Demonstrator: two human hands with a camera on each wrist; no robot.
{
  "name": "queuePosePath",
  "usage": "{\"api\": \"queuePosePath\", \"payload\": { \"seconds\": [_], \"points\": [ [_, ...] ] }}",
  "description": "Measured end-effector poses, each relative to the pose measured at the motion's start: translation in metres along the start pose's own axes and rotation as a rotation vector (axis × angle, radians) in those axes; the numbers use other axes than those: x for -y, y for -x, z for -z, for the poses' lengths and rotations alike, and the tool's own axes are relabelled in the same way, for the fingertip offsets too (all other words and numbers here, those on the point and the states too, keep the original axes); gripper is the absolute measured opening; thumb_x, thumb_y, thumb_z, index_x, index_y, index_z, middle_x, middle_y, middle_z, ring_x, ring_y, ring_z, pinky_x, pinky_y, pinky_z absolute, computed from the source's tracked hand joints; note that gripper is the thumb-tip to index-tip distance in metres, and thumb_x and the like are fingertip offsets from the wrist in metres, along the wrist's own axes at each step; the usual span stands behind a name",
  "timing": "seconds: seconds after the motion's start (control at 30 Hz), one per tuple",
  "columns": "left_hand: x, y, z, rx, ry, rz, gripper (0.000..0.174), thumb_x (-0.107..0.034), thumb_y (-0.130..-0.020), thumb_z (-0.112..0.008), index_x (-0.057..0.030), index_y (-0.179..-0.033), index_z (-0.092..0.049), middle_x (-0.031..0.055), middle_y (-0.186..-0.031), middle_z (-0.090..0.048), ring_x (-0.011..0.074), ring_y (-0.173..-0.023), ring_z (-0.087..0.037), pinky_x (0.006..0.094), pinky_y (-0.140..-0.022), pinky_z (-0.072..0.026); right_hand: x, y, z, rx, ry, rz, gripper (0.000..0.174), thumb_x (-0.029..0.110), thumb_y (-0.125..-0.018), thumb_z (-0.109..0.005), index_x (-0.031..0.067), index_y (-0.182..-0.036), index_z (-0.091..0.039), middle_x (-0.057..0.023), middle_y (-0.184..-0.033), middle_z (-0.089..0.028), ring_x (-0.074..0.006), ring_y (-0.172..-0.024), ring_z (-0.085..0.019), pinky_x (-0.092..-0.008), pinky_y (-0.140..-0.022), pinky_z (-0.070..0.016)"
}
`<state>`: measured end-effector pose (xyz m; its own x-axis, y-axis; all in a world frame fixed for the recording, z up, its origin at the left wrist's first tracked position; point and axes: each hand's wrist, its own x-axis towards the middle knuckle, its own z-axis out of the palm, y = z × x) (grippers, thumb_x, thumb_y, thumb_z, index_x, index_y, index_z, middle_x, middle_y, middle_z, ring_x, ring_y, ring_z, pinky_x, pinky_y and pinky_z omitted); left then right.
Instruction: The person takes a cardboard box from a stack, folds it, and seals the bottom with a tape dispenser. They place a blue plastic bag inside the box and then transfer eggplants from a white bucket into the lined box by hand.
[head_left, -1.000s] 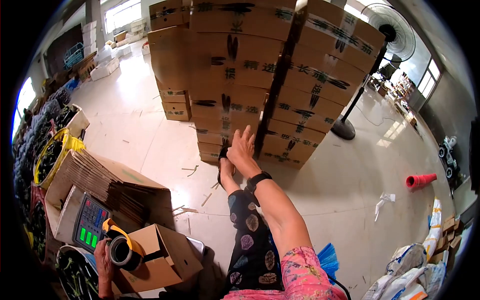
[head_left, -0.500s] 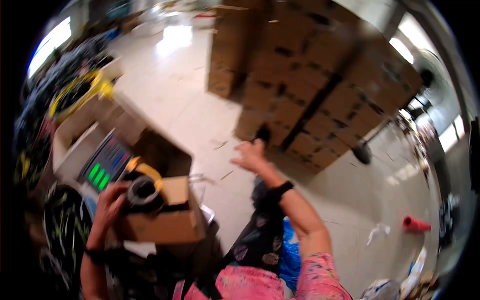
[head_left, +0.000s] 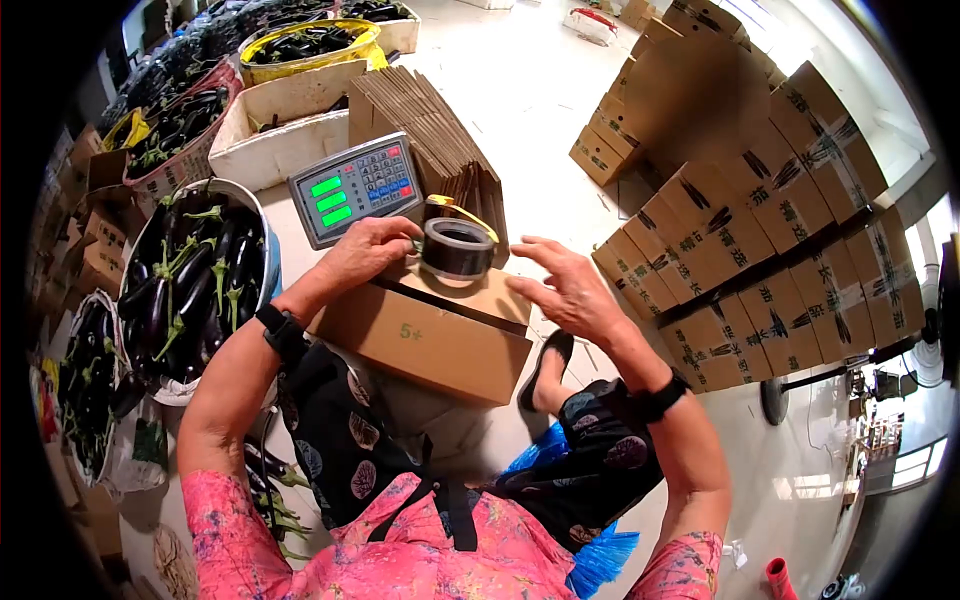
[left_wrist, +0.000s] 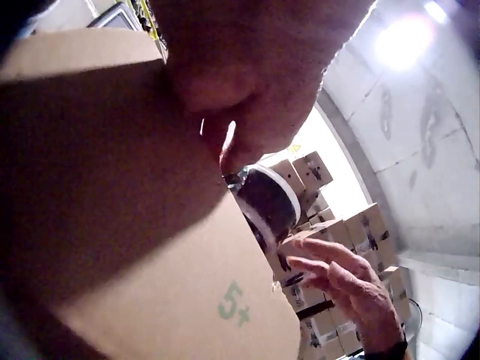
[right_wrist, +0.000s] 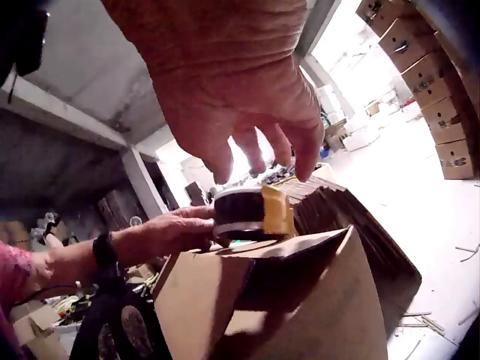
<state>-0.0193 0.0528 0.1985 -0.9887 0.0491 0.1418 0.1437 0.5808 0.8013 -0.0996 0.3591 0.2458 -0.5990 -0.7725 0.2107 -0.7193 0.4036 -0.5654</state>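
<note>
A closed-sided cardboard box (head_left: 420, 340) marked 5+ lies before the person, its top flaps partly apart. On it stands a dark tape roll (head_left: 457, 250) with a yellow dispenser part. The left hand (head_left: 362, 255) pinches the roll's near left edge; in the left wrist view its curled fingers (left_wrist: 232, 161) meet beside the roll (left_wrist: 270, 202). To the right of the roll, the right hand (head_left: 575, 295) hangs in the air, fingers spread and holding nothing. The right wrist view shows that hand (right_wrist: 240, 105) over the roll (right_wrist: 240, 214), not touching it.
A lit scale display (head_left: 355, 190) and folded cardboard (head_left: 430, 120) stand beyond the box. Eggplants fill a tub (head_left: 200, 280) at left. Stacked cartons (head_left: 740, 230) rise at right; a foot (head_left: 550, 375) is just right of the box.
The head view has swung left and down toward the box. The right hand has come back from near the stacked cartons to beside the tape roll; the left hand has stayed at the roll.
</note>
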Motion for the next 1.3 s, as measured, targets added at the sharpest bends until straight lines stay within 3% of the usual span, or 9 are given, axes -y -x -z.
{"api": "queuePosePath", "payload": {
  "seconds": [0.13, 0.2, 0.33, 0.5, 0.6, 0.8, 0.97, 1.07, 1.3],
  "points": [
    [0.002, 0.003, -0.01, 0.014, 0.045, -0.012, 0.018, -0.008, -0.089, -0.06, -0.0036, -0.102, -0.072, 0.0096, -0.087, -0.071, 0.016, -0.08, -0.065, 0.0298, -0.076, -0.0522, 0.001, -0.041, -0.031, 0.001, -0.105, -0.196, 0.047, 0.039, -0.092, -0.066, 0.0015, -0.12, -0.065, -0.0174, -0.105, -0.071, -0.0239, -0.095, -0.068, -0.036, -0.08, -0.0541],
    [0.007, 0.004, -0.015, -0.019, 0.033, -0.03, 0.015, -0.006, -0.087, -0.063, -0.0001, -0.099, -0.071, 0.0093, -0.088, -0.072, 0.0137, -0.082, -0.065, 0.0284, -0.078, -0.0524, -0.009, -0.061, -0.032, 0.04, -0.23, -0.217, 0.044, 0.04, -0.09, -0.064, -0.0031, -0.097, -0.066, -0.022, -0.089, -0.069, -0.0382, -0.084, -0.066, -0.0426, -0.076, -0.0515],
    [0.016, 0.003, -0.024, -0.106, -0.016, -0.058, 0.016, -0.009, -0.087, -0.062, -0.0034, -0.098, -0.071, 0.0115, -0.087, -0.07, 0.0224, -0.082, -0.066, 0.0323, -0.077, -0.0525, -0.029, -0.079, -0.06, 0.042, 0.094, -0.141, 0.055, 0.043, -0.078, -0.078, 0.0014, -0.11, -0.062, -0.0159, -0.097, -0.071, -0.0274, -0.09, -0.068, -0.0393, -0.078, -0.0531],
    [0.014, 0.002, -0.031, -0.124, 0.011, -0.121, 0.014, -0.013, -0.085, -0.063, -0.0059, -0.094, -0.071, 0.0108, -0.086, -0.068, 0.0273, -0.083, -0.066, 0.0366, -0.076, -0.0519, -0.065, -0.092, -0.076, 0.274, -0.256, -0.541, 0.074, 0.052, -0.064, -0.086, -0.0041, -0.106, -0.062, -0.0138, -0.098, -0.066, -0.0222, -0.088, -0.063, -0.0359, -0.074, -0.0515],
    [0.016, 0.0, -0.033, -0.127, -0.052, -0.194, 0.014, -0.014, -0.084, -0.065, -0.0065, -0.094, -0.071, 0.0104, -0.087, -0.068, 0.0282, -0.083, -0.066, 0.0373, -0.075, -0.0518, -0.107, -0.084, -0.096, 0.399, -0.433, -0.554, 0.073, 0.044, -0.071, -0.083, -0.0063, -0.12, -0.06, -0.0163, -0.108, -0.065, -0.0234, -0.095, -0.061, -0.0333, -0.088, -0.0466],
    [0.019, -0.004, -0.034, -0.142, -0.022, -0.196, 0.015, -0.012, -0.084, -0.065, -0.0048, -0.095, -0.071, 0.0106, -0.087, -0.069, 0.0257, -0.083, -0.066, 0.0355, -0.076, -0.052, -0.126, -0.08, -0.097, 0.544, -0.242, -0.552, 0.05, 0.027, -0.075, -0.079, -0.0053, -0.11, -0.065, -0.0097, -0.096, -0.068, -0.0213, -0.09, -0.061, -0.032, -0.083, -0.0455],
    [0.01, -0.002, -0.002, -0.007, 0.295, 0.032, 0.019, -0.012, -0.091, -0.061, -0.0004, -0.104, -0.069, 0.0074, -0.091, -0.07, 0.0113, -0.09, -0.064, 0.0257, -0.08, -0.0512, -0.094, -0.063, -0.067, 0.227, -0.24, -0.5, 0.032, 0.027, -0.083, -0.071, -0.0011, -0.094, -0.061, -0.0035, -0.081, -0.055, -0.0165, -0.076, -0.05, -0.0331, -0.068, -0.0417],
    [0.025, 0.0, 0.01, -0.134, -0.358, -0.338, 0.018, -0.012, -0.088, -0.062, -0.0048, -0.105, -0.065, 0.0086, -0.096, -0.064, 0.0246, -0.092, -0.062, 0.0385, -0.082, -0.0493, -0.107, -0.054, -0.053, 0.096, -0.399, -0.445, 0.019, 0.02, -0.09, -0.067, 0.0041, -0.091, -0.057, 0.0007, -0.08, -0.051, -0.0105, -0.076, -0.046, -0.028, -0.066, -0.038],
    [0.046, -0.001, -0.018, -0.28, -0.652, -0.275, 0.018, -0.021, -0.09, -0.061, -0.01, -0.103, -0.064, 0.0063, -0.105, -0.061, 0.026, -0.101, -0.056, 0.0403, -0.085, -0.0444, -0.009, -0.042, 0.01, -0.073, -0.499, -0.166, 0.016, 0.014, -0.095, -0.064, 0.0012, -0.098, -0.056, -0.0013, -0.088, -0.059, -0.0099, -0.081, -0.053, -0.0272, -0.072, -0.0446]
  ]
}}
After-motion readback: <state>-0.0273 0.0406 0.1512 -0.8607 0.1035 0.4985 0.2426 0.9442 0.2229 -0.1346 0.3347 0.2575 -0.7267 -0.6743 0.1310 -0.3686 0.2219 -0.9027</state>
